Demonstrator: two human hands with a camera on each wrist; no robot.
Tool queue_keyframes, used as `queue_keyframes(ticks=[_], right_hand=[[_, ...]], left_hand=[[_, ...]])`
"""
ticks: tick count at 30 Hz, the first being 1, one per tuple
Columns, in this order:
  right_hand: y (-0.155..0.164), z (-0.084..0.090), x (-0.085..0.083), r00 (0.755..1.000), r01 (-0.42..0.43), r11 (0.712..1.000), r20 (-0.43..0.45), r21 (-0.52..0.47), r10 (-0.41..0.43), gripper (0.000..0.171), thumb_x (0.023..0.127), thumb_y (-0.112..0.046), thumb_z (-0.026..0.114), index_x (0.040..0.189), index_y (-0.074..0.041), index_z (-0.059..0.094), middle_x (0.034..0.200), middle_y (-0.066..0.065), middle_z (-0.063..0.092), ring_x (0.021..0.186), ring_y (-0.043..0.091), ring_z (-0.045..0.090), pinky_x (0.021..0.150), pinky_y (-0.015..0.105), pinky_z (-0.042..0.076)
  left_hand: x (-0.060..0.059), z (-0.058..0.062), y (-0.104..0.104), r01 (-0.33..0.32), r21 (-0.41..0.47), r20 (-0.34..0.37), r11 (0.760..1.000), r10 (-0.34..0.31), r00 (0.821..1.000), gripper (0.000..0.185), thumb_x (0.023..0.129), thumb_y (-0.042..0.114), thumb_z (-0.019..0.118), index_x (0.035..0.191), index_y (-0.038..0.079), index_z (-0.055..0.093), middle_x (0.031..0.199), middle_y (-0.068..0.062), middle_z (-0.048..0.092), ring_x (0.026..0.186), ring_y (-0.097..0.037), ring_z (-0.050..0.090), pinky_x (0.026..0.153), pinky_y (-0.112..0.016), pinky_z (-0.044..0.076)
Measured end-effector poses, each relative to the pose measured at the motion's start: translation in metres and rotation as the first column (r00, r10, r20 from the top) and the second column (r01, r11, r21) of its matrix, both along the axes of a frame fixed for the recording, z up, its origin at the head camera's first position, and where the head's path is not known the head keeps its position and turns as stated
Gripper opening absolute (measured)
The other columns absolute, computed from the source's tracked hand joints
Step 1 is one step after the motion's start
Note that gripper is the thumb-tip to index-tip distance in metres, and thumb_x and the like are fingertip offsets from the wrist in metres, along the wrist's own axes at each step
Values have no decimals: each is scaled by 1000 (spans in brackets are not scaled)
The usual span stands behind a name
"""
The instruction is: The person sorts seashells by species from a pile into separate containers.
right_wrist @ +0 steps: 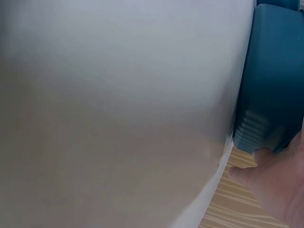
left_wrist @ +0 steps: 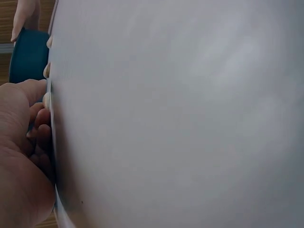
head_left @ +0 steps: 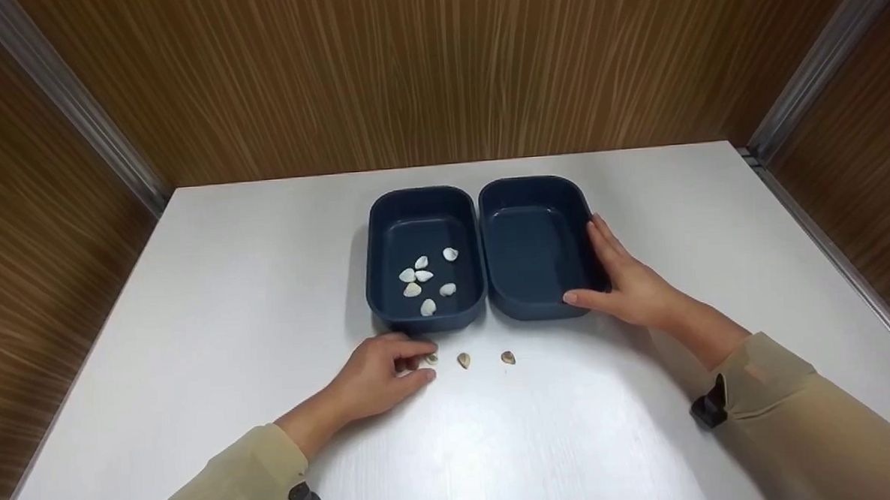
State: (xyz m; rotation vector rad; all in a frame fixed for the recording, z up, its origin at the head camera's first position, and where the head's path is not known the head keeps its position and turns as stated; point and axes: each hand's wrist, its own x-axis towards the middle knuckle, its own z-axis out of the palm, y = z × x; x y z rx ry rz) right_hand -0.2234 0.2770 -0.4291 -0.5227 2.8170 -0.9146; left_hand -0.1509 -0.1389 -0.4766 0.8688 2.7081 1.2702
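Note:
My left hand (head_left: 379,373) is low over the table, its thumb and index finger on either side of a small pale seashell (head_left: 432,359), which they pinch at the tabletop. The other fingers are curled beneath the palm, and the left wrist view has the shell (left_wrist: 46,100) between the thumb and fingers. My right hand (head_left: 634,290) rests on the near right corner of a dark blue box (head_left: 541,310). Its thumb lies on the front rim and its straight fingers along the right wall. Two brownish seashells, one (head_left: 463,360) and another (head_left: 508,358), lie right of my left hand.
Beside the right box stands a matching blue box (head_left: 427,324) with several white seashells (head_left: 412,290) inside. The white table (head_left: 266,288) ends at a wood-grain panel (head_left: 437,77) behind, with more panels left and right.

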Motion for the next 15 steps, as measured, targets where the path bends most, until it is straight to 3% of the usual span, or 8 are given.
queue_keyframes(ticks=[15], right_hand=[[0,0,0,1000,-1,1000,-4,2,1,119,94,-57,75,171,-13,-5,178,3,-13,163,38,3,126,65,16]], left_hand=[[0,2,2,-50,8,59,999,50,997,20,92,10,80,112,11,84,89,7,66,80,-10,59,69,-25,50]])
